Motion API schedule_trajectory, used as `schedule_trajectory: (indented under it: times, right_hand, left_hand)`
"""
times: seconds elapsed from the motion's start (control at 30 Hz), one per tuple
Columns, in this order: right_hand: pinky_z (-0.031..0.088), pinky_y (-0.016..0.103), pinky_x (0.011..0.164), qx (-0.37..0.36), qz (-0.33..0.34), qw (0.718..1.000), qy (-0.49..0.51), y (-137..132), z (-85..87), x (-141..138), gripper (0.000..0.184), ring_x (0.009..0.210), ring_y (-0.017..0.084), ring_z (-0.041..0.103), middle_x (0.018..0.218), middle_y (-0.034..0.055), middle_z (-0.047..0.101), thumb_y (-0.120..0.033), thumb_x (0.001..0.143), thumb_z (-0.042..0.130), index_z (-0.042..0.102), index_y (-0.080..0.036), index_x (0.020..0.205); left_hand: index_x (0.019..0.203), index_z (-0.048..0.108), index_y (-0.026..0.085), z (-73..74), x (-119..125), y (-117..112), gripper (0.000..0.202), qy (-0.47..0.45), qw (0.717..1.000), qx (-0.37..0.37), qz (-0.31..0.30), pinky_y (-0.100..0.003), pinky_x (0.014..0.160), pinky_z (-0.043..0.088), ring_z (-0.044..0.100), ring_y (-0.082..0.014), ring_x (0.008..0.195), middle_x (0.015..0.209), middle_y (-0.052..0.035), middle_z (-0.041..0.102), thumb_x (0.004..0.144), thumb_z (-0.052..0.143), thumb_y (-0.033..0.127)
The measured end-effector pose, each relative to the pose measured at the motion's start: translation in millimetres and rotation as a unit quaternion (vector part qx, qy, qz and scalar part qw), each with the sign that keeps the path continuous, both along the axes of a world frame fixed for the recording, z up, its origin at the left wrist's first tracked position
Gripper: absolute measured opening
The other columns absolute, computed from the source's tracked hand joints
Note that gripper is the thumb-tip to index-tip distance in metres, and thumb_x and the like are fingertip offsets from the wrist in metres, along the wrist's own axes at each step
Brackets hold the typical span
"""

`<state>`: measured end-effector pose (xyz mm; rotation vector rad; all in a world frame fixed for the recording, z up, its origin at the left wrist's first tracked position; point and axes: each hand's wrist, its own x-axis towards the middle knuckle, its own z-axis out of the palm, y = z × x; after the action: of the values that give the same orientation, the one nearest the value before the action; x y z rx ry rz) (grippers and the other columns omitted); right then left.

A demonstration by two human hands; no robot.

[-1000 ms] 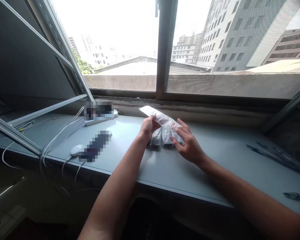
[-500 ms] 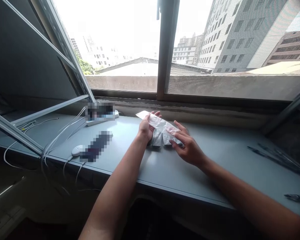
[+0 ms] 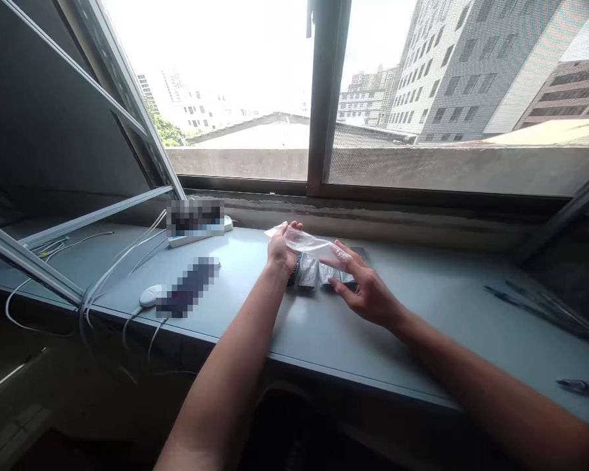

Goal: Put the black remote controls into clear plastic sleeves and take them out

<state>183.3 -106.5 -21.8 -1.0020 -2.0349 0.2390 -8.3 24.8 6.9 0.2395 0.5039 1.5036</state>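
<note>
Now, left to right. White mouse (image 3: 148, 296) at 9 o'clock of the hands, untouched. Left hand (image 3: 281, 250): thumb and fingers pinched closed on the left end of the clear plastic bag (image 3: 310, 244). That end, raised toward 11 o'clock a second ago, has sunk almost flat over the dark packets (image 3: 308, 272) on the grey desk (image 3: 422, 314). Right hand (image 3: 368, 296), at 3 o'clock of the bag: fingers loosely spread, resting on its other end, gripping nothing.
</note>
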Motion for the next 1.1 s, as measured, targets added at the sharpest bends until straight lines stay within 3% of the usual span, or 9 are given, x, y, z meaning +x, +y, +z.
schedule_trajectory:
  times: [0.07,0.17,0.3,0.43,0.57,0.7,0.87,1.0,1.1]
  right_hand:
    - [0.072,0.046,0.088,-0.024,-0.003,1.0,0.013,-2,2.9,-2,0.064,0.168,0.036,0.029,0.16,0.012,0.063,-0.025,0.107,0.06,0.047,-0.029,0.169]
    - [0.071,0.037,0.065,-0.033,-0.001,0.999,0.026,-6,8.2,-4,0.061,0.167,0.039,0.03,0.16,0.013,0.063,-0.027,0.106,0.059,0.052,-0.027,0.167]
    - [0.068,0.033,0.054,-0.032,0.0,0.999,0.029,-7,10.8,-5,0.055,0.164,0.041,0.037,0.161,0.0138,0.062,-0.028,0.105,0.059,0.06,-0.026,0.161]
    - [0.072,0.049,0.086,-0.011,-0.002,1.0,0.018,-7,10.0,-5,0.053,0.164,0.039,0.038,0.158,0.0143,0.065,-0.028,0.106,0.059,0.061,-0.024,0.159]
    - [0.058,0.06,0.116,0.01,-0.007,1.0,0.009,-6,8.7,-5,0.049,0.163,0.036,0.04,0.156,0.0135,0.066,-0.028,0.108,0.059,0.063,-0.024,0.156]
    - [0.055,0.059,0.119,0.011,-0.005,1.0,0.019,-4,4.7,-3,0.058,0.164,0.034,0.038,0.148,0.0113,0.073,-0.028,0.108,0.06,0.052,-0.025,0.165]
    - [0.049,0.06,0.124,0.014,-0.003,1.0,0.012,0,0.1,-2,0.068,0.165,0.033,0.037,0.146,0.0099,0.074,-0.029,0.107,0.062,0.04,-0.026,0.171]
    - [0.047,0.058,0.126,0.014,-0.007,1.0,0.011,-1,0.7,-2,0.065,0.164,0.033,0.039,0.151,0.0102,0.07,-0.03,0.106,0.064,0.046,-0.028,0.169]
    - [0.053,0.055,0.121,0.002,-0.016,1.0,0.013,-2,1.3,-1,0.051,0.163,0.035,0.04,0.164,0.0118,0.059,-0.032,0.106,0.066,0.062,-0.028,0.157]
  left_hand:
    - [0.1,0.063,0.017,-2.7,-1,2,0.009,-0.007,1.0,0.005,0.022,-0.026,0.085,0.06,0.074,-0.0135,0.075,0.086,-0.0029,0.073,0.106,0.058,0.014]
    - [0.117,0.06,0.019,-6.6,-4,6,0.016,-0.005,0.997,-0.011,0.08,-0.03,0.088,0.062,0.075,-0.0147,0.075,0.087,-0.0024,0.074,0.11,0.047,0.016]
    - [0.131,0.053,0.019,-6.4,-8,6,0.026,0.001,0.995,-0.027,0.096,-0.033,0.09,0.063,0.077,-0.016,0.076,0.093,-0.006,0.077,0.115,0.034,0.022]
    - [0.131,0.052,0.02,-3.2,-9,4,0.028,0.003,0.995,-0.026,0.093,-0.034,0.091,0.062,0.078,-0.0163,0.08,0.099,-0.0083,0.079,0.117,0.03,0.03]
    - [0.13,0.052,0.021,-4.0,-11,5,0.029,0.012,0.994,-0.027,0.103,-0.033,0.089,0.062,0.077,-0.016,0.079,0.099,-0.0078,0.08,0.118,0.03,0.035]
    - [0.127,0.06,0.018,-6.0,-12,5,0.032,0.036,0.997,-0.012,0.064,-0.03,0.084,0.062,0.079,-0.0184,0.086,0.103,-0.0101,0.08,0.115,0.043,0.043]
    - [0.121,0.065,0.017,-6.2,-6,0,0.024,0.055,0.998,0.014,-0.029,-0.03,0.08,0.063,0.08,-0.0225,0.095,0.109,-0.0127,0.08,0.104,0.066,0.034]
    - [0.111,0.067,0.017,-9.0,2,-4,0.021,0.073,0.993,0.027,-0.094,-0.032,0.08,0.064,0.079,-0.0237,0.095,0.112,-0.0137,0.079,0.095,0.077,0.027]
    - [0.104,0.067,0.017,-10.3,5,-3,0.016,0.078,0.994,0.015,-0.074,-0.028,0.081,0.062,0.079,-0.0187,0.088,0.099,-0.0083,0.078,0.091,0.076,0.013]
